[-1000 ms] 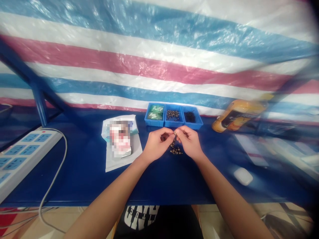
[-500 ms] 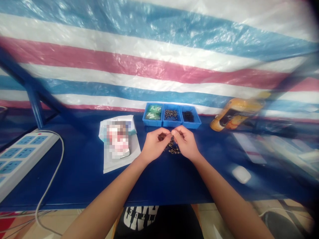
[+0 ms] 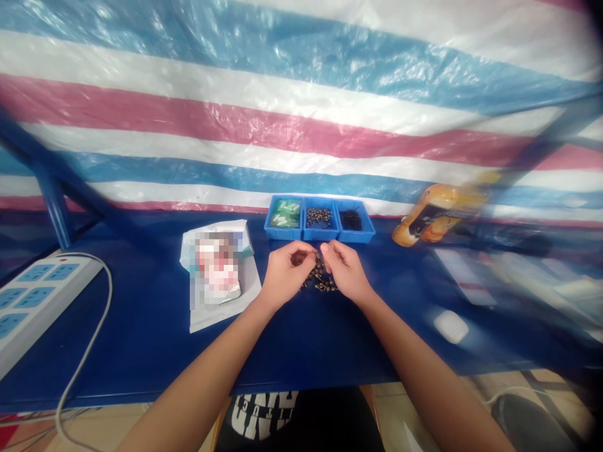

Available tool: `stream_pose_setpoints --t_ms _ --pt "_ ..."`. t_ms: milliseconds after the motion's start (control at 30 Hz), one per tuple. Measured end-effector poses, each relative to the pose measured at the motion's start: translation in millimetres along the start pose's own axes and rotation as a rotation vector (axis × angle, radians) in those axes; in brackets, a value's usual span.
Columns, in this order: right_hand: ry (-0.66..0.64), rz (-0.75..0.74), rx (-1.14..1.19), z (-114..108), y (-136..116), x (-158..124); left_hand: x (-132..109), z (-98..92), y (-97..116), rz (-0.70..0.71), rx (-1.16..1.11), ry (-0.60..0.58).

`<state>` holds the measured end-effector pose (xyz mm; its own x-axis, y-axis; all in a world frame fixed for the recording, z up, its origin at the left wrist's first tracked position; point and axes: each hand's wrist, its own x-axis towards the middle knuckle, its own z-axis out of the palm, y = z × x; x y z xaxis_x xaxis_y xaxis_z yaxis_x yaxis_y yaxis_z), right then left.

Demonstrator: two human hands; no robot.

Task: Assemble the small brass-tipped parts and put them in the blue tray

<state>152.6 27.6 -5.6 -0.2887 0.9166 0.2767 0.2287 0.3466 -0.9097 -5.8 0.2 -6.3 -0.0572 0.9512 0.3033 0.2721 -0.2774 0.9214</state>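
Observation:
Over the middle of the blue table, my left hand (image 3: pixel 288 271) has thumb and fingers pinched together around something too small to make out. My right hand (image 3: pixel 345 270) is just to its right, its fingers closed too, and whatever they hold is hidden. A narrow gap separates the fingertips of both hands. Small brass-coloured and dark metal pieces (image 3: pixel 326 285) lie in a loose pile on the table beneath and between them. Behind the hands are three joined blue bins: the left bin (image 3: pixel 267 231) has green-and-white packets, the middle bin (image 3: pixel 320 236) metal pieces, the right bin (image 3: pixel 356 238) black pieces.
A white packet (image 3: pixel 252 295) with a blurred item on it lies left. Further left are a power strip (image 3: pixel 56 301) and its cable (image 3: pixel 97 342). To the right are orange bottles (image 3: pixel 426 213), a white rounded object (image 3: pixel 451 326) and blurred flat items (image 3: pixel 464 276).
The fingertips, which met before, have drawn slightly apart. The whole view has shifted a little, with the bins and packet now further left in the picture.

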Motion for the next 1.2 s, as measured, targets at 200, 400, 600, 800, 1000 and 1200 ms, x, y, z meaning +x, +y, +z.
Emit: stream_pose_setpoints --t_ms 200,400,600,800,1000,1200 --pt "-0.012 -0.070 -0.140 -1.3 -3.9 -1.6 -1.2 -0.4 0.6 0.108 0.259 0.089" --pt "-0.008 -0.056 -0.176 -1.9 -1.1 -1.2 -2.6 1.3 4.1 0.151 0.337 0.088" --pt "-0.046 0.060 0.002 -5.8 0.5 3.4 -2.4 -3.1 7.7 0.111 0.277 0.114" --pt "0.082 0.201 0.267 -12.2 5.6 11.1 0.0 -6.1 5.7 0.046 0.279 0.163" --pt "-0.057 0.063 -0.240 -33.7 11.8 10.1 3.4 -7.8 1.3 -0.009 0.283 0.235" --pt "-0.525 0.169 -0.361 -52.3 9.4 3.9 7.7 -10.0 -3.2 -0.094 0.241 0.244"
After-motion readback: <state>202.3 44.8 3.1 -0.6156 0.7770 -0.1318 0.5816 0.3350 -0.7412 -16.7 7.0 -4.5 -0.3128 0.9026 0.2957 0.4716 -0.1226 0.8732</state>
